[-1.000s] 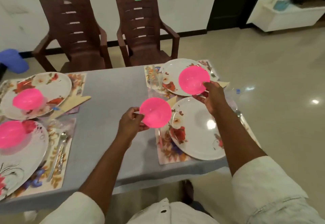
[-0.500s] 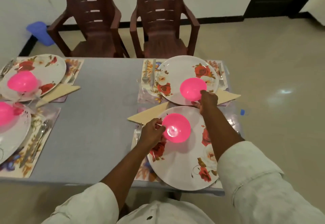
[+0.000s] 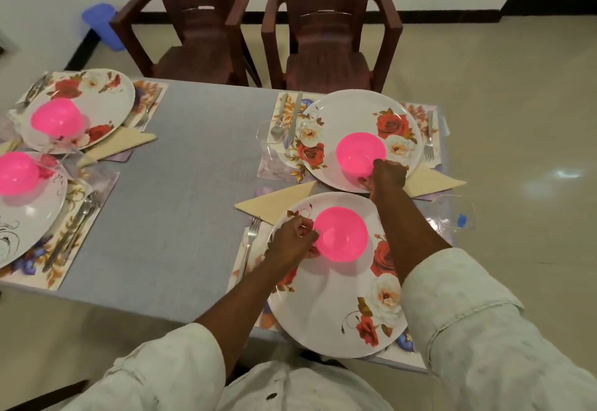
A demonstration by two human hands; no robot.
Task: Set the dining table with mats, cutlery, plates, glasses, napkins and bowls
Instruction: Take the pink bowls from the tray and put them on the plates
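Two pink bowls stand on floral white plates at the right end of the grey table (image 3: 181, 204). My left hand (image 3: 292, 241) pinches the left rim of the near pink bowl (image 3: 342, 234), which sits on the near plate (image 3: 336, 300). My right hand (image 3: 386, 176) grips the near rim of the far pink bowl (image 3: 358, 152) on the far plate (image 3: 361, 113). Folded beige napkins (image 3: 274, 202) and forks (image 3: 250, 242) lie beside the plates on floral mats.
At the left end, two more plates carry pink bowls (image 3: 56, 118) (image 3: 17, 173) with cutlery (image 3: 69, 226) and a napkin (image 3: 119, 144). Clear glasses (image 3: 457, 213) (image 3: 268, 134) stand near the right settings. Two brown chairs (image 3: 323, 23) stand behind the table.
Both hands have lowered the pink bowls from the air onto the two right-hand plates. The camera has tilted down and closer to the table.
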